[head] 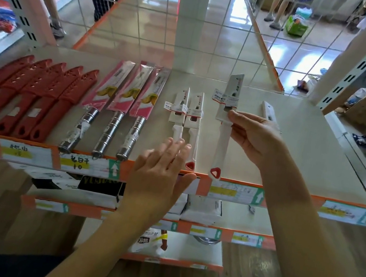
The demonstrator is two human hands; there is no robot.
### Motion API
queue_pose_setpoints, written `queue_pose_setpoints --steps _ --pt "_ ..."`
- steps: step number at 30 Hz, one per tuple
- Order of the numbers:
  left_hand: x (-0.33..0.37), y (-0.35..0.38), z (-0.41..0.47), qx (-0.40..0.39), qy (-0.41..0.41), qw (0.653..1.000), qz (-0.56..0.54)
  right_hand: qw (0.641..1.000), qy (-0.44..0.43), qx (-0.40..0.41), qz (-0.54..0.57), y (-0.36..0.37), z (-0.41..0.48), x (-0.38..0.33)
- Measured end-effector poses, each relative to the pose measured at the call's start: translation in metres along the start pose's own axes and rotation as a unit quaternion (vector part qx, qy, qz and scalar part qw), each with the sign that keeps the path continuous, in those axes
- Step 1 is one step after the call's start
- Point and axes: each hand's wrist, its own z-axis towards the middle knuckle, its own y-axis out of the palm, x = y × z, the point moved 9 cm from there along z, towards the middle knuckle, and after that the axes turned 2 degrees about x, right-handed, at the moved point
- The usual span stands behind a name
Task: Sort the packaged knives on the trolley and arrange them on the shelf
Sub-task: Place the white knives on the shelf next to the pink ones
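Head view: right hand [256, 138] pinches a white knife [221, 142] by its card sleeve, over the shelf [294, 156], just right of two matching knives [188, 113]. Left hand [163, 166] lies flat, fingers straight, on those two handles. My judgement: lower it parallel, red handle tip level with its neighbours' at the front edge. Edge tag [77, 163] reads "10"; pack stickers too small to read.

Shop; price-labelled shelf [297, 137] of packaged knives [191, 111]
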Motion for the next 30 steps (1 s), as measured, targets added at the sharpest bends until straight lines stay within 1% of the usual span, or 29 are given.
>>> queue_pose_setpoints --steps 8,14,18,21,27,30 --pt "0.001 0.001 0.001 0.009 -0.006 1.000 0.002 0.998 0.004 0.045 -0.052 0.002 0.016 0.007" --pt "0.002 0.002 0.002 0.009 -0.004 1.000 -0.015 0.994 -0.006 0.054 -0.094 0.007 0.021 0.010" --pt "0.003 0.001 0.002 0.022 0.001 1.000 -0.019 0.984 -0.012 0.078 -0.161 0.008 0.024 0.012" --pt "0.002 0.000 0.002 0.024 -0.001 1.000 -0.015 0.977 -0.010 0.077 -0.198 0.008 0.023 0.011" --pt "0.002 0.001 0.003 0.026 -0.001 1.000 -0.011 0.968 -0.014 0.078 -0.238 0.006 0.023 0.009" --pt "0.002 0.001 0.003 0.025 0.000 1.000 -0.007 0.952 -0.028 0.096 -0.290 0.004 0.026 0.007"
